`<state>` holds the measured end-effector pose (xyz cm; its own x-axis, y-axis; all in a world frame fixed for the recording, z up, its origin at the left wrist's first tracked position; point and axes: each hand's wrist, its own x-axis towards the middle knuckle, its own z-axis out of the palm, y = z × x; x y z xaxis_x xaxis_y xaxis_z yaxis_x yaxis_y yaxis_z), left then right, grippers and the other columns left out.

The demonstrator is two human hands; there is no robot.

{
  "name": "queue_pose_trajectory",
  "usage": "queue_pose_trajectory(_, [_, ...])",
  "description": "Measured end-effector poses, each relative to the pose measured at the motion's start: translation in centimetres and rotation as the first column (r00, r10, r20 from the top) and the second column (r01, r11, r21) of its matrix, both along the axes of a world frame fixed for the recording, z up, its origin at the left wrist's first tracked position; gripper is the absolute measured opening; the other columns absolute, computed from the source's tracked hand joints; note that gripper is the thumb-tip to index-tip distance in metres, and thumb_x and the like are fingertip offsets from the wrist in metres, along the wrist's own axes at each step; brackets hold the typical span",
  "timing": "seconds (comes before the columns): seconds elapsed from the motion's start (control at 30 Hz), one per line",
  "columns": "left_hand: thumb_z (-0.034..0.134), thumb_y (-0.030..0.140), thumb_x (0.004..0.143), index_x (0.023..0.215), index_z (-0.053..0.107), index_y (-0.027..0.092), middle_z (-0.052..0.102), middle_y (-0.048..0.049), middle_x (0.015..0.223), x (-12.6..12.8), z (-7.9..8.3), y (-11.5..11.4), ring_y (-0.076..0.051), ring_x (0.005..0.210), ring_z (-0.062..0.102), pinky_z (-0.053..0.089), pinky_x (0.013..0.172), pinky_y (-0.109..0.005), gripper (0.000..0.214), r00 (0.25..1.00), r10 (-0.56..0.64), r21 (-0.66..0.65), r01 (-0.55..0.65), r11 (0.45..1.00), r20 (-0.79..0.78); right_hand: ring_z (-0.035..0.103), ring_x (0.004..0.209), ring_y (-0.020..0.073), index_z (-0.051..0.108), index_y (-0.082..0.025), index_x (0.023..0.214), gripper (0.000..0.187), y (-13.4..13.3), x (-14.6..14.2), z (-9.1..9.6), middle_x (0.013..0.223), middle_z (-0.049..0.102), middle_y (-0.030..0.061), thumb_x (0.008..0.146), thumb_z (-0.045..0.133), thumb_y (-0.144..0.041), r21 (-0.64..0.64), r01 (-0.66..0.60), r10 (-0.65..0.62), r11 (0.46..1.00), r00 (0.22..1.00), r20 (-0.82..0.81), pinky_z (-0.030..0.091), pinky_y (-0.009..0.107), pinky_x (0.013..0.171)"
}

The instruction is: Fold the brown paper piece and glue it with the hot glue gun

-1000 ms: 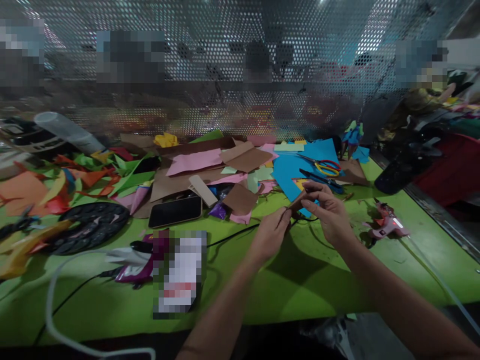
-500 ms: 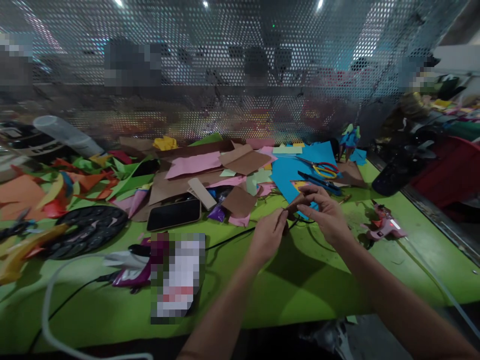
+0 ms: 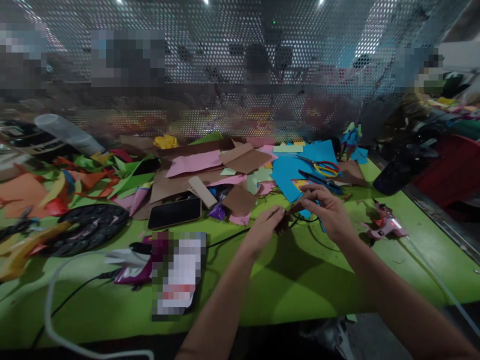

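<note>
Both my hands meet over the green table [image 3: 300, 280], just in front of a blue paper sheet [image 3: 290, 170]. Between them is a small brown paper piece [image 3: 287, 219]. My left hand [image 3: 262, 227] pinches its lower left end with fingers closed. My right hand [image 3: 324, 210] curls over its upper right end, fingers bent round it. Most of the brown piece is hidden by my fingers.
Coloured paper scraps and brown card [image 3: 240, 199] crowd the back of the table. A black phone [image 3: 174, 212] lies left of my hands, scissors [image 3: 324, 167] on the blue sheet, a pink glue gun [image 3: 384, 225] at right. A perforated metal screen [image 3: 240, 75] closes the far side.
My hands have shifted slightly lower and closer together, folding the brown piece smaller between them. The rest of the table looks the same.
</note>
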<state>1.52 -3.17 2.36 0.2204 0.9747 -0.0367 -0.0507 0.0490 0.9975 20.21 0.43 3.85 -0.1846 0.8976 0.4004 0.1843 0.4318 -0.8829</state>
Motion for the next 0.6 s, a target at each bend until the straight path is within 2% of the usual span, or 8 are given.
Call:
queue_pose_trajectory(0.13, [0.054, 0.051, 0.087, 0.075, 0.055, 0.017, 0.057, -0.0001, 0.067, -0.2, 0.1, 0.1, -0.012, 0.062, 0.049, 0.035, 0.059, -0.026, 0.036, 0.999, -0.049, -0.024, 0.049, 0.998, -0.003, 0.055, 0.117, 0.026, 0.07, -0.024, 0.073, 0.016, -0.1, -0.1, 0.4, 0.101, 0.065, 0.0068, 0.085, 0.068, -0.034, 0.039, -0.004, 0.002, 0.999, 0.999, 0.041, 0.04, 0.042, 0.102])
queue_pose_trajectory(0.47, [0.051, 0.047, 0.09, 0.075, 0.058, 0.017, 0.06, -0.0004, 0.067, -0.7, 0.1, 0.3, -0.012, 0.061, 0.049, 0.037, 0.058, -0.025, 0.034, 0.968, -0.154, 0.06, 0.168, 0.984, -0.2, 0.058, 0.113, 0.0281, 0.067, -0.023, 0.07, 0.021, 0.0, 0.5, 1.2, 0.101, 0.066, 0.007, 0.084, 0.068, -0.039, 0.076, -0.018, 0.01, 0.997, 0.994, 0.106, 0.043, 0.043, 0.097])
queue_pose_trajectory(0.6, [0.051, 0.047, 0.09, 0.077, 0.059, 0.017, 0.063, -0.0015, 0.07, -0.7, 0.2, 0.3, -0.012, 0.063, 0.052, 0.039, 0.059, -0.024, 0.034, 0.966, -0.194, 0.051, 0.205, 0.977, -0.172, 0.058, 0.111, 0.0279, 0.066, -0.023, 0.068, 0.023, 0.0, 0.6, 1.6, 0.1, 0.067, 0.0069, 0.083, 0.068, -0.041, 0.059, -0.035, 0.028, 0.998, 0.993, 0.119, 0.044, 0.043, 0.095])
